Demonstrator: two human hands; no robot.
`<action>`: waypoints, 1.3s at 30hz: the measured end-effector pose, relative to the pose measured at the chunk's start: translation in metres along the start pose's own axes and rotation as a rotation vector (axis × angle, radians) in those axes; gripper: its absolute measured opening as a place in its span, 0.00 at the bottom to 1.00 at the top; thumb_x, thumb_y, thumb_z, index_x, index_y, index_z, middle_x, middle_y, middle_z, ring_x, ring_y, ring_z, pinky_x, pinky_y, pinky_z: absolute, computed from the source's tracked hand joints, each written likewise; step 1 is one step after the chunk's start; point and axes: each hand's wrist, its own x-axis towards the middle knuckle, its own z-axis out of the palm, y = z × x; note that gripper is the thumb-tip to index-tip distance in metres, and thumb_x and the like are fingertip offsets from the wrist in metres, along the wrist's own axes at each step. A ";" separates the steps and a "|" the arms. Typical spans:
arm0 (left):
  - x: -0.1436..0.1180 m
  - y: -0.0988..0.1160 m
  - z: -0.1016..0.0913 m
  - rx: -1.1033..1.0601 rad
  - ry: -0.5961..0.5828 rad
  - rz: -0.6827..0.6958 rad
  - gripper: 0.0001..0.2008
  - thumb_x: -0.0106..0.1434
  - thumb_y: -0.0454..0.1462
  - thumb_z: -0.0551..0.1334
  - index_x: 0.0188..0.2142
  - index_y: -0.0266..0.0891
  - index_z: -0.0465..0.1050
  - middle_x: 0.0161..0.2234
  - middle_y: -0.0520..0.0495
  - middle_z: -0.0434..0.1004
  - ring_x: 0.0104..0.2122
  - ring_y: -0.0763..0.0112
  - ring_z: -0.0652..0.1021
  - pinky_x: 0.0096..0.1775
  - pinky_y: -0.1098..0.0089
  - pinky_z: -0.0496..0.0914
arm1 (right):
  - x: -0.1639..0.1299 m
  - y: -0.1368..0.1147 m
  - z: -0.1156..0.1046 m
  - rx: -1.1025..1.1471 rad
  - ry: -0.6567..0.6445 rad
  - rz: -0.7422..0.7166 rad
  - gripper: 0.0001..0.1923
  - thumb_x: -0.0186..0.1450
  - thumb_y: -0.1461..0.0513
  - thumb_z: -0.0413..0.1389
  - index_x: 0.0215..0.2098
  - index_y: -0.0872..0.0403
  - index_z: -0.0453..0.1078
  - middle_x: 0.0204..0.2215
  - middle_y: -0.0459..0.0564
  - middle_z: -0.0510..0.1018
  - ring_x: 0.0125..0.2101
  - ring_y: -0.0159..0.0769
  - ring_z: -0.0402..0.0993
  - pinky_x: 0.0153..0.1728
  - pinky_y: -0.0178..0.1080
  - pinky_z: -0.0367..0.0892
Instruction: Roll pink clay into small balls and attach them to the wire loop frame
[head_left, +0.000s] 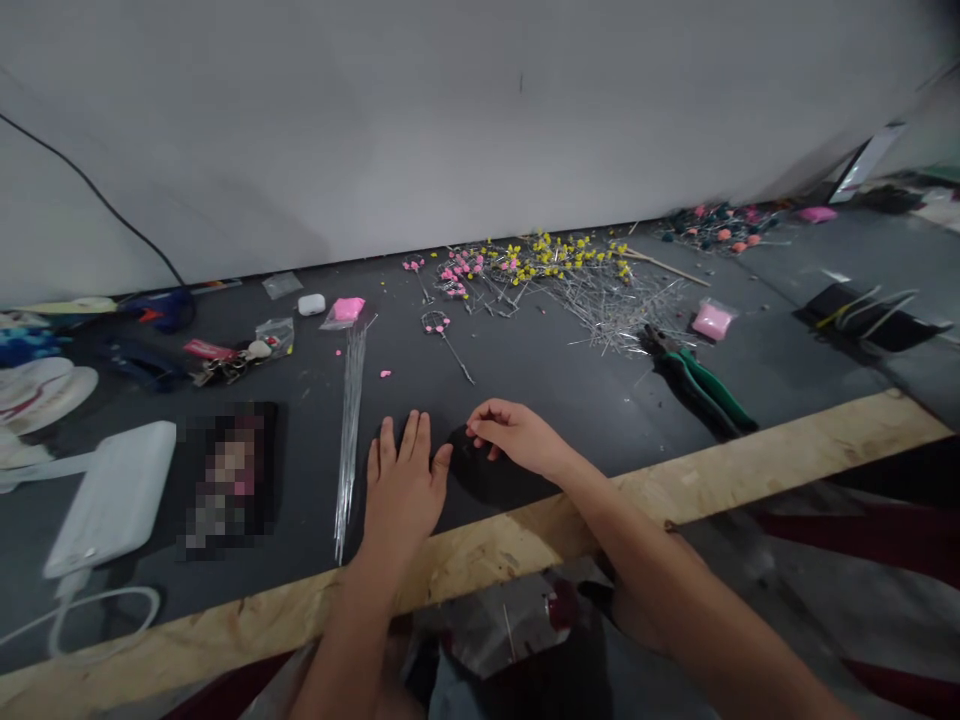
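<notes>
My left hand (403, 475) lies flat on the dark tabletop with its fingers stretched out, holding nothing. Just right of it, my right hand (517, 435) is curled, thumb and fingertips pinched together; whatever may be between them is too small to make out. A bundle of straight thin wires (349, 430) lies left of my left hand. Beyond my hands rests a twisted-wire stem (455, 357) with a looped top carrying pink bits. A small pink piece of clay-like material (385, 374) sits beyond my left fingertips.
Pink-tipped stems (463, 268), yellow-tipped stems (551, 258) and loose wires (626, 310) lie along the wall. Green-handled pliers (701, 385) are at right, near a pink packet (712, 319). A white power bank (112, 500) and a phone (229, 480) lie left. A wooden strip (517, 545) edges the table.
</notes>
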 end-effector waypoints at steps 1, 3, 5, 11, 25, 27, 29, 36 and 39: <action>0.002 0.000 0.000 0.006 0.002 0.003 0.29 0.67 0.47 0.41 0.62 0.34 0.53 0.62 0.45 0.55 0.62 0.47 0.50 0.59 0.50 0.51 | 0.000 0.000 0.000 -0.005 0.002 0.001 0.03 0.59 0.63 0.52 0.31 0.54 0.66 0.29 0.46 0.72 0.27 0.27 0.68 0.22 0.29 0.64; 0.005 0.001 0.001 0.019 0.004 0.005 0.30 0.67 0.48 0.41 0.62 0.33 0.53 0.62 0.44 0.54 0.62 0.47 0.50 0.59 0.50 0.50 | 0.000 0.000 0.000 -0.013 0.002 -0.002 0.03 0.59 0.63 0.52 0.31 0.54 0.66 0.30 0.46 0.72 0.27 0.27 0.68 0.22 0.29 0.64; 0.007 0.002 0.001 0.036 0.006 0.009 0.30 0.67 0.48 0.41 0.62 0.33 0.53 0.63 0.44 0.53 0.62 0.47 0.50 0.59 0.49 0.49 | 0.000 0.000 0.000 -0.022 -0.003 -0.009 0.03 0.60 0.62 0.52 0.31 0.54 0.66 0.30 0.46 0.72 0.27 0.27 0.68 0.22 0.29 0.64; -0.005 0.003 0.000 0.061 0.003 0.024 0.29 0.67 0.47 0.42 0.62 0.33 0.52 0.63 0.41 0.52 0.63 0.47 0.49 0.59 0.49 0.48 | 0.000 -0.001 0.000 -0.029 0.004 -0.003 0.03 0.61 0.63 0.51 0.31 0.54 0.65 0.30 0.47 0.72 0.27 0.27 0.67 0.21 0.28 0.63; 0.000 0.007 0.001 0.066 0.018 0.038 0.29 0.67 0.46 0.42 0.61 0.31 0.54 0.63 0.41 0.53 0.63 0.48 0.50 0.59 0.50 0.48 | -0.001 0.004 0.000 -0.024 0.014 -0.017 0.04 0.60 0.62 0.52 0.32 0.54 0.66 0.30 0.47 0.72 0.28 0.27 0.68 0.22 0.28 0.64; -0.003 0.006 0.002 0.061 0.025 0.044 0.29 0.67 0.46 0.42 0.61 0.31 0.54 0.62 0.42 0.54 0.62 0.48 0.50 0.59 0.50 0.48 | 0.000 0.004 0.000 -0.025 0.011 -0.019 0.04 0.60 0.62 0.52 0.32 0.54 0.66 0.30 0.47 0.73 0.28 0.27 0.68 0.22 0.29 0.64; -0.008 0.006 0.003 0.044 0.035 0.048 0.29 0.66 0.47 0.43 0.61 0.32 0.54 0.62 0.43 0.54 0.62 0.47 0.50 0.59 0.50 0.48 | 0.001 0.005 0.000 -0.023 0.010 -0.023 0.04 0.60 0.62 0.51 0.32 0.54 0.66 0.30 0.47 0.72 0.27 0.27 0.68 0.21 0.29 0.64; -0.010 0.004 0.004 -0.037 0.049 0.040 0.30 0.65 0.48 0.47 0.62 0.34 0.52 0.62 0.42 0.56 0.62 0.45 0.51 0.58 0.48 0.50 | 0.000 0.005 -0.003 -0.008 -0.004 -0.027 0.04 0.60 0.63 0.51 0.32 0.55 0.66 0.30 0.47 0.72 0.28 0.27 0.68 0.22 0.29 0.65; -0.007 0.004 0.002 -0.152 0.070 -0.007 0.35 0.64 0.48 0.51 0.64 0.34 0.42 0.59 0.38 0.60 0.61 0.48 0.55 0.58 0.48 0.52 | -0.001 0.004 -0.003 -0.021 -0.008 -0.035 0.04 0.60 0.63 0.51 0.32 0.55 0.66 0.30 0.47 0.72 0.27 0.27 0.68 0.22 0.29 0.64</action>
